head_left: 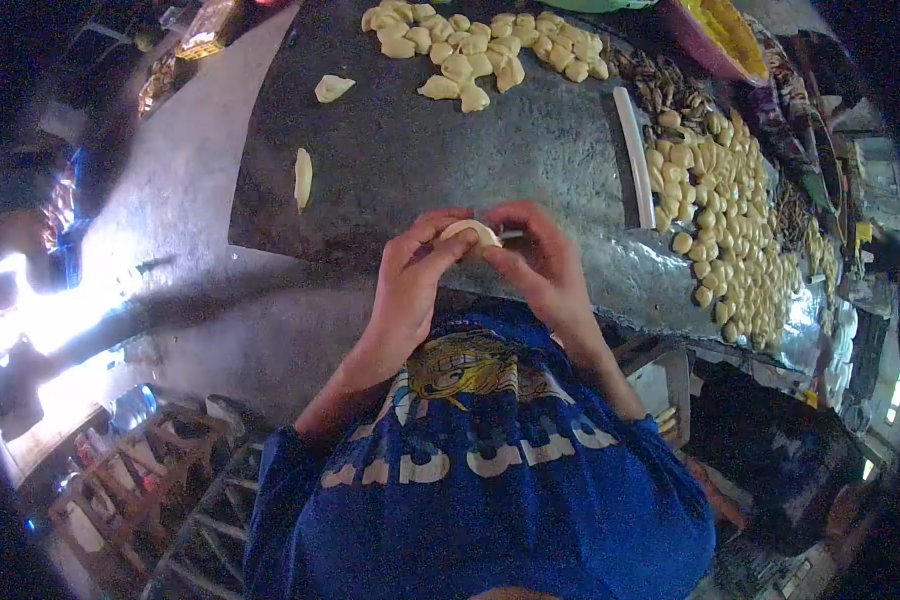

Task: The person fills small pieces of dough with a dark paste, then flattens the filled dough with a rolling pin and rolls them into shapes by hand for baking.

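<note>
My left hand (410,268) and my right hand (545,262) meet over the near edge of a dark sheet (370,150). Between their fingertips is a small pale piece of dough (475,231), pinched from both sides and partly covered by the thumbs. A short whitish bit shows by my right fingers; what it is I cannot make out. Ahead and to the left, a long narrow dough piece (303,180) and a flatter, pointed dough piece (333,89) lie apart on the sheet.
Many dough lumps (460,68) cluster at the sheet's far side. A white bar (633,155) lies at right, beside a larger spread of dough lumps (725,210). A pink basin (718,45) with yellow contents stands far right. Another person in dark clothing (770,440) is at lower right.
</note>
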`<action>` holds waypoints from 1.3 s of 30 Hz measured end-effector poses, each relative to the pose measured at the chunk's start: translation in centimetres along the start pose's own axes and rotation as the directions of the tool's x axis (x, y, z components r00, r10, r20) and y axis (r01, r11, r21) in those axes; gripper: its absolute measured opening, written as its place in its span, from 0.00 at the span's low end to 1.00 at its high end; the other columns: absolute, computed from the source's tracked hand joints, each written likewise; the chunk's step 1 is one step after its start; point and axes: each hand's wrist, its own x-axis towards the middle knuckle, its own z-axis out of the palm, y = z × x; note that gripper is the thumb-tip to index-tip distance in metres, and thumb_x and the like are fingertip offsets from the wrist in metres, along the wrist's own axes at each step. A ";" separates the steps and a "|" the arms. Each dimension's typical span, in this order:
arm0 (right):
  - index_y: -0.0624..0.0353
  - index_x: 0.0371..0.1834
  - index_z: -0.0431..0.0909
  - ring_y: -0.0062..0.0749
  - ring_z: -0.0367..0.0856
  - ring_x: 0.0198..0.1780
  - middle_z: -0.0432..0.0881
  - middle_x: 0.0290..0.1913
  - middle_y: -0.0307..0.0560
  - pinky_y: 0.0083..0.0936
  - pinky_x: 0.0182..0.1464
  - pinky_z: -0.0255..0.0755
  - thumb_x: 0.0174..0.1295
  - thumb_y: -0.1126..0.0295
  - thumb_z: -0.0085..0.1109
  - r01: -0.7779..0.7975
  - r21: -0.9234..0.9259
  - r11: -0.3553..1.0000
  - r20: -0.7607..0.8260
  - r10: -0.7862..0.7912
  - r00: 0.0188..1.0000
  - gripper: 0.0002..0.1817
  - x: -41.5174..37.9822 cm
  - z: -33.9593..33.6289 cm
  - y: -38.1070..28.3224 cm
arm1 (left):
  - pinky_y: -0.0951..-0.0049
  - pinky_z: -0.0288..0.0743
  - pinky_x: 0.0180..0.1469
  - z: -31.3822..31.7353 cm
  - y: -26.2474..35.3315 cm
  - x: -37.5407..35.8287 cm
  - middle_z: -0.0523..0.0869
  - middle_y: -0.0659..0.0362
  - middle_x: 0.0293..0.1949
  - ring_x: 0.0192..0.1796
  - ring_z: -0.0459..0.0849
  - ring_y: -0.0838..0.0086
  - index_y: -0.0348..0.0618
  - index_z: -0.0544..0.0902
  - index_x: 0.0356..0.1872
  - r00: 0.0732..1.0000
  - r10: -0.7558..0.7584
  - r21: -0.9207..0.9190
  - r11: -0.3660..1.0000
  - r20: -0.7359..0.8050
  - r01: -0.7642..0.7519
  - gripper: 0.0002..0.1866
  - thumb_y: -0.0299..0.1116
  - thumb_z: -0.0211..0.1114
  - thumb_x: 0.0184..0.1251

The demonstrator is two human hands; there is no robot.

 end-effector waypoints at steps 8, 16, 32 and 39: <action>0.64 0.39 0.82 0.20 0.79 0.32 0.84 0.30 0.39 0.20 0.37 0.73 0.64 0.68 0.64 -0.223 -0.023 0.975 -0.040 0.222 0.974 0.09 -0.8 -1.1 0.9 | 0.65 0.79 0.50 -1.8 -0.5 -0.1 0.85 0.52 0.45 0.48 0.84 0.66 0.34 0.83 0.47 0.981 -0.168 -0.299 0.935 0.093 0.188 0.10 0.27 0.60 0.68; 0.65 0.39 0.84 0.21 0.79 0.33 0.84 0.32 0.40 0.21 0.38 0.73 0.65 0.65 0.63 -0.234 0.064 0.970 -0.090 0.239 0.967 0.12 -1.4 -0.5 0.8 | 0.58 0.82 0.54 -1.9 1.2 -0.6 0.83 0.44 0.49 0.51 0.84 0.59 0.23 0.80 0.48 0.959 -0.201 -0.308 0.916 0.201 0.257 0.16 0.30 0.52 0.73; 0.64 0.40 0.84 0.22 0.80 0.36 0.85 0.35 0.41 0.21 0.39 0.73 0.66 0.66 0.61 -0.287 0.287 0.914 -0.062 0.317 0.946 0.11 -1.4 0.7 1.5 | 0.58 0.81 0.57 -4.1 2.2 -0.8 0.83 0.44 0.51 0.52 0.84 0.59 0.23 0.79 0.50 0.910 -0.169 -0.368 0.875 0.378 0.315 0.18 0.31 0.50 0.75; 0.64 0.41 0.84 0.21 0.79 0.34 0.84 0.33 0.39 0.21 0.38 0.72 0.66 0.67 0.60 -0.257 0.222 0.941 -0.059 0.276 0.959 0.10 -1.0 1.1 1.8 | 0.59 0.80 0.57 -4.8 1.7 -0.4 0.83 0.47 0.51 0.52 0.84 0.62 0.25 0.79 0.51 0.923 -0.163 -0.315 0.907 0.348 0.280 0.17 0.30 0.51 0.75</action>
